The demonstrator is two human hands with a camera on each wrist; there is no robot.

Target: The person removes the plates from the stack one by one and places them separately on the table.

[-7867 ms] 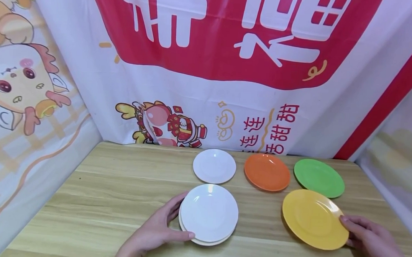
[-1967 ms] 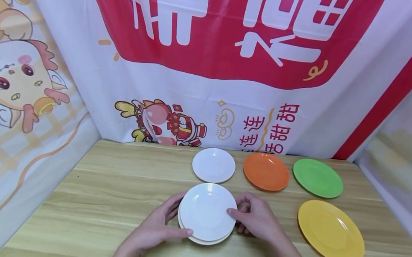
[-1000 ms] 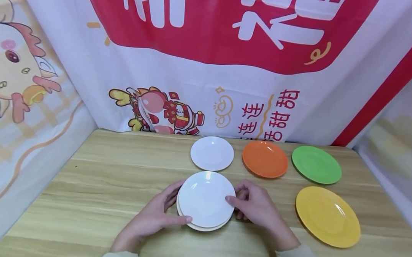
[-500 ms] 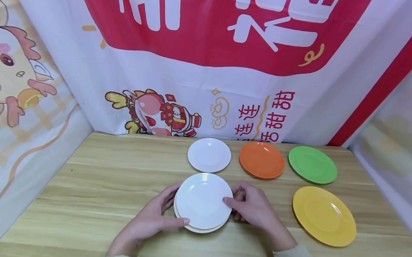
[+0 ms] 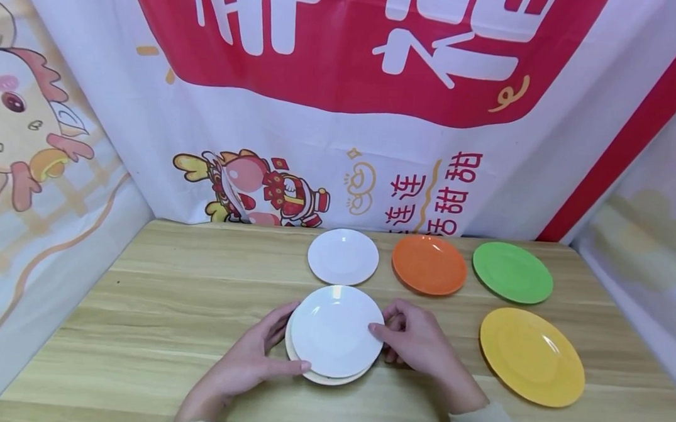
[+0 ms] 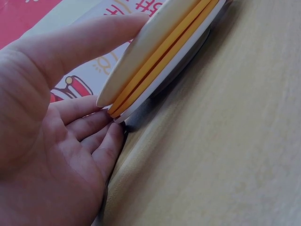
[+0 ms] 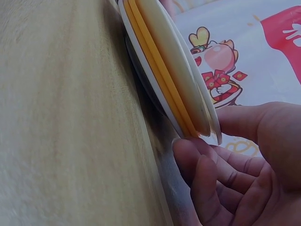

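Observation:
A stack of plates stands at the front middle of the table in the head view. On top lies a white plate [image 5: 337, 330], shifted a little right over a cream plate [image 6: 134, 59]. Below these, yellow-orange rims [image 7: 157, 61] and a lower white rim [image 6: 186, 47] show in the wrist views. My left hand [image 5: 255, 355] holds the stack's left side, thumb at the front rim and fingers round the far side. My right hand [image 5: 417, 340] pinches the top white plate's right edge, thumb above and fingers under it; a narrow gap separates it from the cream plate there.
Behind the stack, a white plate [image 5: 343, 256], an orange plate [image 5: 429, 264] and a green plate [image 5: 512, 272] form a row along the back. A yellow plate [image 5: 532, 357] lies at right. Printed cloth [image 5: 251, 119] hangs behind the wooden table [image 5: 181, 292].
Earlier my right hand held the yellow plate at right; it let go and moved to the stack. Just now the top white plate has slid slightly right. The left hand stays put.

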